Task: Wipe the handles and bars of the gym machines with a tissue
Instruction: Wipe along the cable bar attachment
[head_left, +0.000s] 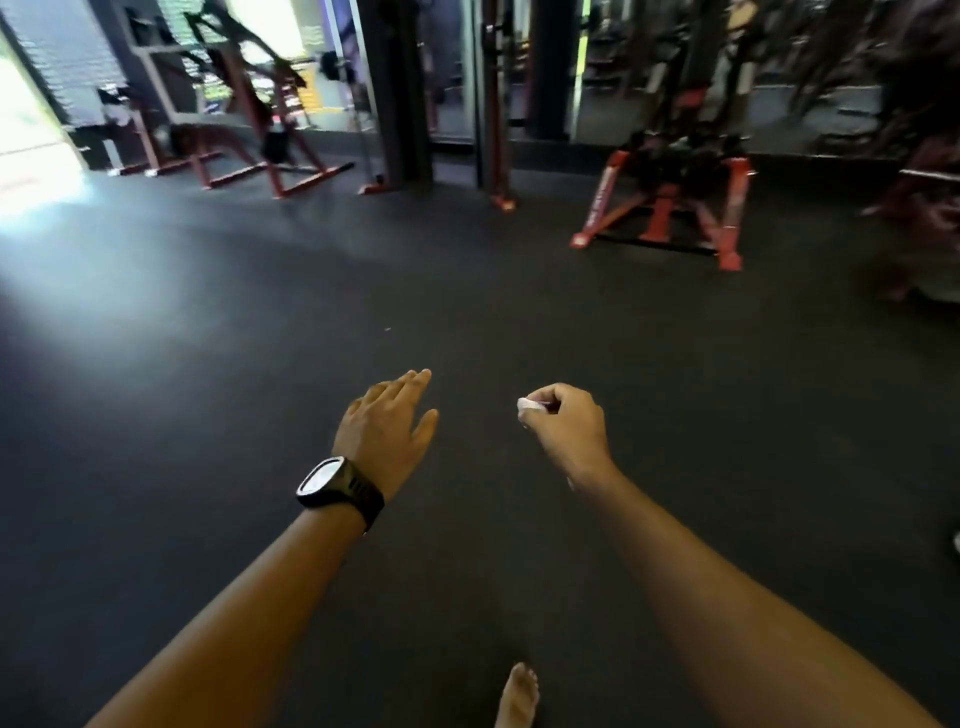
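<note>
Right hand (566, 423) fist grips wadded tissue (529, 406); left hand (387, 423) flat, fingers straight, holding nothing; red rack (670, 208) far ahead.

This is a gym. A dark rubber floor (249, 374) covers the whole room. Red-framed machines (249, 111) stand along the far side, blurred. A low red stand (597, 200) carrying dark lumps sits to the right, and tall dark posts (400, 88) rise in the middle. Daylight comes through a window with blinds (67, 57) at the left.
</note>
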